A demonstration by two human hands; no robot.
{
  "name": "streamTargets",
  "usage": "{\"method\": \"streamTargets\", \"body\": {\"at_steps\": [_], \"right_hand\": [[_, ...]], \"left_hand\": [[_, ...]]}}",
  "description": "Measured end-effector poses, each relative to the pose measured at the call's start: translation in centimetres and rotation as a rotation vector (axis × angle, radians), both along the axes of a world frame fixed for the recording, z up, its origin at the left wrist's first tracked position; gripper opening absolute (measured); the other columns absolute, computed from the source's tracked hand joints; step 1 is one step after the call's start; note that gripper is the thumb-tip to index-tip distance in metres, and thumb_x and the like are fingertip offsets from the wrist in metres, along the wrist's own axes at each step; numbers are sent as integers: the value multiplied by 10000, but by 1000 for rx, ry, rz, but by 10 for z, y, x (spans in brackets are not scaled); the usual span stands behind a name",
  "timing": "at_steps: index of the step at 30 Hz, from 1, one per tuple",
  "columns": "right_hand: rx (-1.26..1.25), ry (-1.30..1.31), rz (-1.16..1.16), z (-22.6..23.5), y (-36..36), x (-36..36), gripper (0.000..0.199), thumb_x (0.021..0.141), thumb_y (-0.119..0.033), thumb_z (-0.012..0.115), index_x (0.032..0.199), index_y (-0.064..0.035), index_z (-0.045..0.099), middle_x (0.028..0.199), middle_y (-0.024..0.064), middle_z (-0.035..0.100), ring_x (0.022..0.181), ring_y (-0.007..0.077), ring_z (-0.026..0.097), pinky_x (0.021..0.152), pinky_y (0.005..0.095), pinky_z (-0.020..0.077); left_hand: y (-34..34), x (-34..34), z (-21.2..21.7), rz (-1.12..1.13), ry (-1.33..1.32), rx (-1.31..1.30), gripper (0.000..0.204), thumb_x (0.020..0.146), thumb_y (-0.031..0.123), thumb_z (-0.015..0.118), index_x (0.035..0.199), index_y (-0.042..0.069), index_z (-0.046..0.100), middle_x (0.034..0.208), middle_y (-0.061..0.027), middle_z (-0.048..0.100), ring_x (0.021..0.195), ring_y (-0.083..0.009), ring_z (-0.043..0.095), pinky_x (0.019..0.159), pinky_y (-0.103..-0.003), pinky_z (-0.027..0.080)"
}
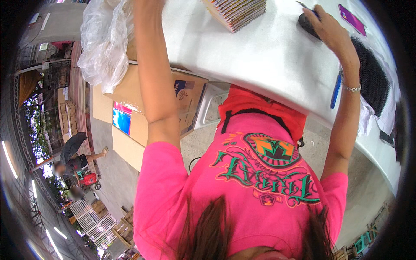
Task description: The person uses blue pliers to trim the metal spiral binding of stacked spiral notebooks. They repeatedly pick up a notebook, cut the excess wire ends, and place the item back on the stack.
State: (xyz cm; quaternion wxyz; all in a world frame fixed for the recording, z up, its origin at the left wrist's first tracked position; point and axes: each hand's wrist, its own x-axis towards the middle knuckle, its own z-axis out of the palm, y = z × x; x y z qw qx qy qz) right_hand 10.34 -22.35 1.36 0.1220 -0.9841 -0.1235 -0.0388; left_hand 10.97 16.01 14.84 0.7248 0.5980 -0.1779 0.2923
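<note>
I look down over my own pink shirt [260, 182] and both my arms reach out ahead to a white table [268, 56].

My right hand [327, 26] lies on the far right part of the table, palm down, fingers bent over a dark rounded thing [308, 24] that shows from under them at the left. The hand touches it and covers most of it, so I cannot tell what kind of thing it is, nor whether my fingers grip it or only rest on it. I wear a thin silver bracelet [352, 88] on that wrist.

My left arm [154, 73] goes straight up along the left edge of the table, and my left hand is out of the picture beyond the top edge, so I cannot tell how it is held.

A stack of spiral notebooks [236, 12] lies on the table between my two arms, well apart from the right hand. A small purple booklet [352, 19] lies just right of that hand. A blue pen [336, 91] lies near the table's edge beside my right forearm, and a bundle of black coils [370, 73] lies to its right.

Left of my left arm stands an open cardboard box [143, 104], with crumpled clear plastic [104, 43] above it.
</note>
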Motion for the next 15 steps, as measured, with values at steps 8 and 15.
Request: {"method": "streamTargets", "body": {"at_steps": [8,15], "right_hand": [[-23,-279,-78,-12,-30,-29,415,1053,-375,470,1374,-123,544,1311,160,602,1168,334,609,1017,393,453],[687,905,605,37,34,-149,402,1025,-304,553,1317,-29,578,1239,77,617,1109,167,558,1006,318,433]], "left_hand": [[4,-82,-89,182,342,137,408,947,322,683,1234,34,656,1189,-142,665,1130,-246,623,982,-374,467],[-16,-182,-197,403,453,863,483,879,342,744,1287,111,627,1399,-145,502,1298,-324,466,1095,-467,346]]}}
